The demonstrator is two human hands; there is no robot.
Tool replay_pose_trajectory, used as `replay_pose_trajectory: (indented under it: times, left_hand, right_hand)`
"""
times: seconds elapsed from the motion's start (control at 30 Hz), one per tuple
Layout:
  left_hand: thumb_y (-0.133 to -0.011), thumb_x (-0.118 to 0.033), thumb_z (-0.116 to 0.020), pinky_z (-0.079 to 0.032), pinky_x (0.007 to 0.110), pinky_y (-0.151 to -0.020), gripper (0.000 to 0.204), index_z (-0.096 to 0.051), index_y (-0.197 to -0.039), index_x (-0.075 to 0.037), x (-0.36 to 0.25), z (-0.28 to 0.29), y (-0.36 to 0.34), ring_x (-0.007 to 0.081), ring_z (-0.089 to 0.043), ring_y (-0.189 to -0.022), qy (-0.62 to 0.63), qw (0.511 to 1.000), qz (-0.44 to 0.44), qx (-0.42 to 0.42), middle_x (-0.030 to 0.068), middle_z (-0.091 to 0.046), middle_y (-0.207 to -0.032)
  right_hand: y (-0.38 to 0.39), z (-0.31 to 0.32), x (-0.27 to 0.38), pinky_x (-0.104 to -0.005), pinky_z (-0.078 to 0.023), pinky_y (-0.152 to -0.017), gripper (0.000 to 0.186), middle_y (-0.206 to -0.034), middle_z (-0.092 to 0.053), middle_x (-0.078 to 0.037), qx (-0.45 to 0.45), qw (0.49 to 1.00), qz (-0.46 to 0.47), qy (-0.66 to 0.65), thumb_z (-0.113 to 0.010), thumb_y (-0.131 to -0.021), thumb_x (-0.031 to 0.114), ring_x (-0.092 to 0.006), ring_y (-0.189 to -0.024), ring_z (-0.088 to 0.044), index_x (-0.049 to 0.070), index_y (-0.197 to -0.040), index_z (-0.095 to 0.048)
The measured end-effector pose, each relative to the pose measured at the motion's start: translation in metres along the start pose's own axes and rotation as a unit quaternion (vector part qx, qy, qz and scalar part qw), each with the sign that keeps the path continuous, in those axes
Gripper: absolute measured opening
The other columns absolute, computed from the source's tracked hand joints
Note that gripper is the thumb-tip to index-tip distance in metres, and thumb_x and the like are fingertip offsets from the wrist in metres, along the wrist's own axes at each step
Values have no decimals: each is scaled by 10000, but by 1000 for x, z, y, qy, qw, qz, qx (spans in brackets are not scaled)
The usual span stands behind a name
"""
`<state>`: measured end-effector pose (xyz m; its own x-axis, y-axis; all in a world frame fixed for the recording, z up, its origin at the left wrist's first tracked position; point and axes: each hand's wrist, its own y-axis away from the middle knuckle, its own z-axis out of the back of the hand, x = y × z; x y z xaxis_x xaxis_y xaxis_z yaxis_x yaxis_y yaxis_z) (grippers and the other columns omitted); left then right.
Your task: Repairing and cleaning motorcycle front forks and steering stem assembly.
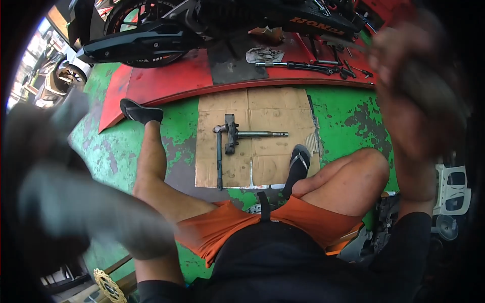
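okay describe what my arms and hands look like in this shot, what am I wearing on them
Both are blurred and close to the lens. The right hand looks bare, no glove that I can make out, and a black sleeve covers the arm below it. The left hand is a grey smear, too blurred to tell glove or sleeve.

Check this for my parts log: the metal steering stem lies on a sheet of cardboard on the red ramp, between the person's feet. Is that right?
Not quite. The head view shows the steering stem on the cardboard, but the cardboard lies on the green floor, in front of the red ramp, not on it. It does lie between the feet.
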<state>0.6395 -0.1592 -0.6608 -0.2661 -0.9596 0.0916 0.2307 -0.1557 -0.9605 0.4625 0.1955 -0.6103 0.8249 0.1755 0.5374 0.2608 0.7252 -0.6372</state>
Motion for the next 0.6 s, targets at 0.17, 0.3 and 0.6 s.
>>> replay_pose_trajectory:
  times: [0.17,0.3,0.6]
  left_hand:
    - [-1028,-240,-513,-462,218,-574,286,-631,-992,18,29,-62,61,100,-519,-629,293,867,369,-163,51,-593,-820]
    - [-967,-312,-597,-489,316,-651,269,-635,-952,-46,64,-131,272,182,-619,-761,138,774,618,-11,79,-638,-849]
    - [-911,-328,-671,-468,411,-966,543,-480,-1345,-64,-51,-143,418,304,-558,-1205,130,532,618,564,224,-519,-1340]
  right_hand:
    - [-41,-78,-57,-234,-376,-499,287,-714,-578,30,-27,994,-95,49,-649,-951,343,-44,-593,-498,57,-928,-667]
    - [-30,-160,-158,-335,-439,-590,422,-623,-551,-58,81,980,-162,79,-672,-900,461,-152,-601,-525,54,-793,-640]
    - [84,-353,-224,-395,-545,-686,369,-804,-711,-134,6,944,-326,-49,-675,-835,468,-301,-742,-699,108,-891,-733]
